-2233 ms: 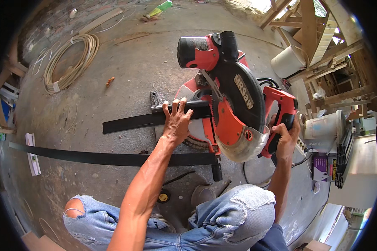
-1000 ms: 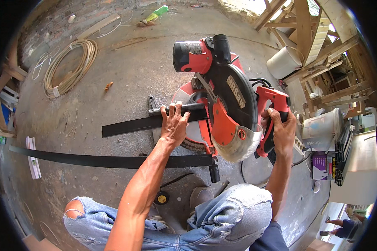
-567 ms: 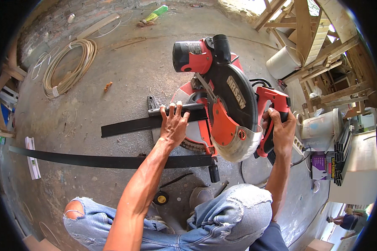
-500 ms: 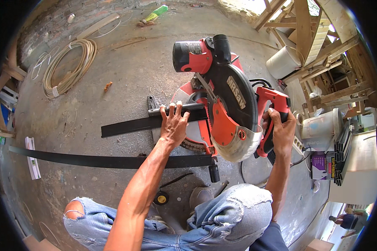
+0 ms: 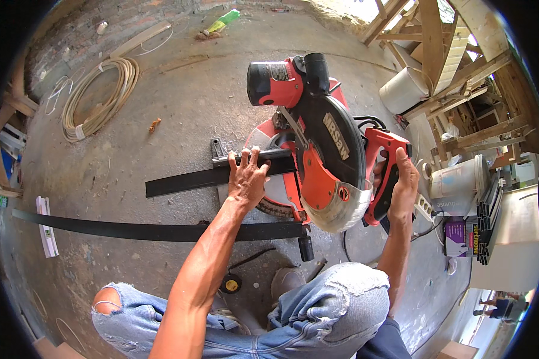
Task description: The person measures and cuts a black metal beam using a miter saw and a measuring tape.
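The fingers (image 5: 244,163) of the left hand (image 5: 246,183) spread apart, tips on the dark fence (image 5: 274,154), laid over the black strip (image 5: 185,182) rather than wrapped round it. Beneath them the strip runs lengthwise left to right, toward the orange guard (image 5: 321,182) on their right. Farther right, the right hand (image 5: 405,183) curls around the saw handle (image 5: 379,141); the left is nearer the strip.

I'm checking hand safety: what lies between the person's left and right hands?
In the head view, the saw lies between the left hand and right hand: mainly its orange guard and black blade cover.
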The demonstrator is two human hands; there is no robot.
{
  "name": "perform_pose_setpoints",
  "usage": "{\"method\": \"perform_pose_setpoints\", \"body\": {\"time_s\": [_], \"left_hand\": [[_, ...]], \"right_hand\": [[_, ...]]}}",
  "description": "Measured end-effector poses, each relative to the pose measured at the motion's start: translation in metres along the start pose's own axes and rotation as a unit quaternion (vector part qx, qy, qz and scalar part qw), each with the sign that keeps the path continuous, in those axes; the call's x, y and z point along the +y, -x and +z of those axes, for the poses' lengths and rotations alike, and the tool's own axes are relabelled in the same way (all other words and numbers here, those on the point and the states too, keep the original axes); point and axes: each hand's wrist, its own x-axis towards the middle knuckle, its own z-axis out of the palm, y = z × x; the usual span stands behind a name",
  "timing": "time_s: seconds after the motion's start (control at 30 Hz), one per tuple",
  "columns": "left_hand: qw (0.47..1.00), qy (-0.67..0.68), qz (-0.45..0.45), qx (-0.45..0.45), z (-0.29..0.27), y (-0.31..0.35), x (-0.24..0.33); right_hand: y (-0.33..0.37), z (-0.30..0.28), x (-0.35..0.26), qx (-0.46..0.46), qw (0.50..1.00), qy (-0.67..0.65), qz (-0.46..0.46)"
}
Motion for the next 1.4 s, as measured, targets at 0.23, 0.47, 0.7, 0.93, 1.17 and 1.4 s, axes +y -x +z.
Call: {"method": "perform_pose_setpoints", "body": {"time_s": [0.23, 0.47, 0.7, 0.93, 1.17, 1.4], "left_hand": [[1.000, 0.011, 0.014, 0.018, 0.000, 0.002, -0.003], [1.000, 0.019, 0.009, 0.013, 0.003, 0.001, -0.004], [1.000, 0.015, 0.008, 0.005, -0.001, 0.000, -0.002], [1.000, 0.013, 0.023, -0.017, -0.009, 0.002, -0.006], [0.999, -0.022, 0.042, -0.015, -0.002, 0.002, -0.009], [0.999, -0.020, 0.045, -0.002, 0.002, 0.002, -0.010]], "right_hand": [[0.000, 0.006, -0.007, 0.010, 1.000, 0.017, 0.015], [0.000, 0.008, -0.009, 0.023, 0.999, -0.014, 0.032], [0.002, 0.007, -0.007, 0.012, 0.999, -0.033, 0.027], [-0.002, 0.002, -0.001, 0.003, 0.999, -0.035, 0.028], [-0.003, 0.003, -0.003, 0.007, 0.999, -0.041, 0.032], [-0.003, 0.002, -0.003, 0.007, 0.998, -0.042, 0.037]]}}
